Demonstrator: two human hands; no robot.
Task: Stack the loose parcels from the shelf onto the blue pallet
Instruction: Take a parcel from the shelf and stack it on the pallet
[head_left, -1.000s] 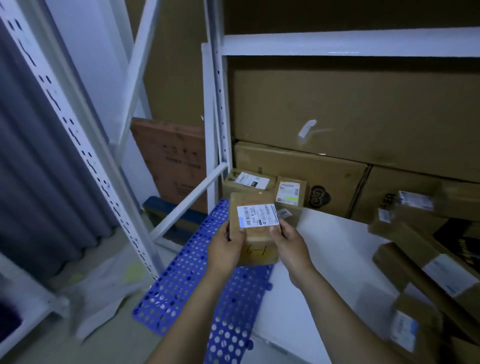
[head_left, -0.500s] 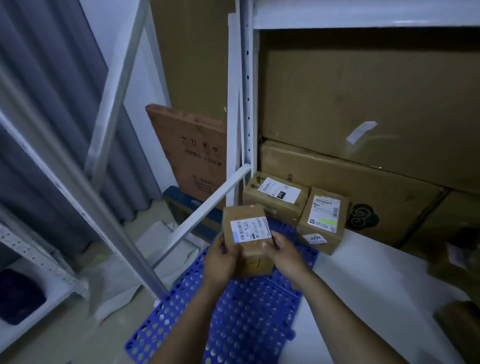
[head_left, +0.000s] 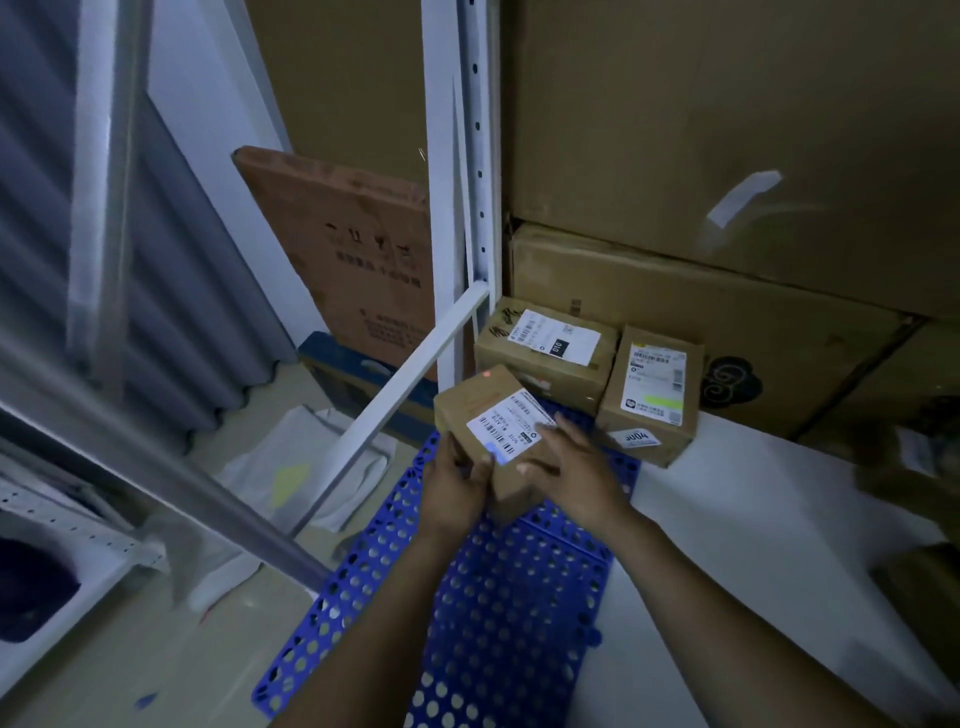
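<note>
**Q:** What is being handled?

**A:** Cardboard parcel (head_left: 493, 431), small and brown, with a white shipping label on top. It is held tilted over the far part of the blue pallet (head_left: 493, 623) and does not look set down yet.

**Q:** How do the hands sit?

**A:** Both hold it. The left hand (head_left: 457, 493) grips the near left corner, thumb at the label's edge. The right hand (head_left: 576, 478) clasps the near right side, thumb on the near face, fingers stretched along the right edge.

**Q:** What surrounds it?

**A:** Two labelled parcels rest at the pallet's far end, side by side: a flat one (head_left: 545, 353) on the left and a taller one (head_left: 649, 395) on the right. A white diagonal brace (head_left: 405, 395) of the rack passes just left of the held box. Large cartons (head_left: 727, 130) stand behind, and a white surface (head_left: 753, 545) lies to the right.

**Q:** What could go wrong?

**A:** In my judgement, the tilted box may clip the brace on its left. It could also land crooked against its two neighbours and push them out of line, leaving an uneven base for stacking.
</note>
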